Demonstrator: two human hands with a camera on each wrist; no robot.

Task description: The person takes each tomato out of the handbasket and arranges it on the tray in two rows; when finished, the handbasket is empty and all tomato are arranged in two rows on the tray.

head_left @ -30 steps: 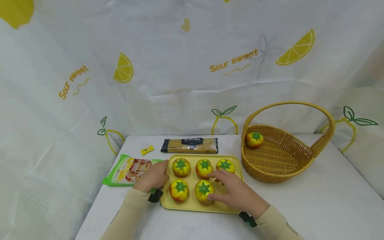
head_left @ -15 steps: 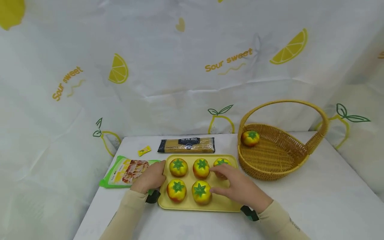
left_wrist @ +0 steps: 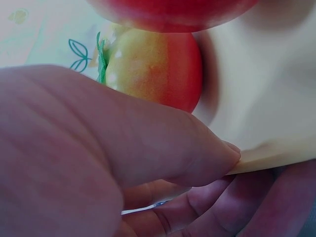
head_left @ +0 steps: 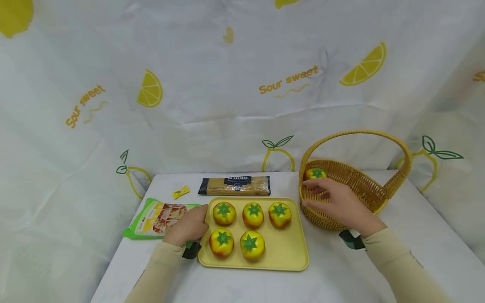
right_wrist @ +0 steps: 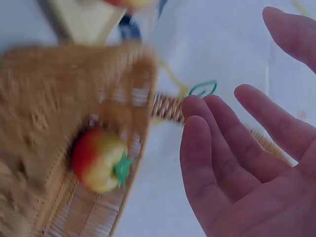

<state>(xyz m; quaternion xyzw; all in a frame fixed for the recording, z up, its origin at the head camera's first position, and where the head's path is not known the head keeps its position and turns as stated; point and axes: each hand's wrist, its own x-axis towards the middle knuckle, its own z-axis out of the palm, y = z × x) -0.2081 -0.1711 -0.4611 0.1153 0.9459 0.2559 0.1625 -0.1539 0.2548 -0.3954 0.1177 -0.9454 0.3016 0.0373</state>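
A yellow tray (head_left: 280, 248) lies on the table with several yellow-red fruits (head_left: 252, 245) on it, each topped by green star-shaped leaves. My left hand (head_left: 189, 225) holds the tray's left edge; in the left wrist view the thumb (left_wrist: 212, 153) lies over the rim and the fingers pass underneath. My right hand (head_left: 341, 206) hovers over the near left side of a wicker basket (head_left: 352, 172). Its fingers are spread, with nothing in them. One more fruit (right_wrist: 101, 160) sits inside the basket at the left end, partly hidden behind that hand in the head view.
A green food packet (head_left: 151, 219) lies left of the tray, partly under the left hand. Behind the tray are a spaghetti pack (head_left: 235, 187) and a small yellow wrapped sweet (head_left: 180, 192). The basket's tall handle (head_left: 356, 132) arches upward. A printed cloth (head_left: 212, 101) hangs behind.
My right hand has moved right, from over the tray's fruits to over the basket, carrying nothing. The left hand stays on the tray edge. The head view has shifted slightly.
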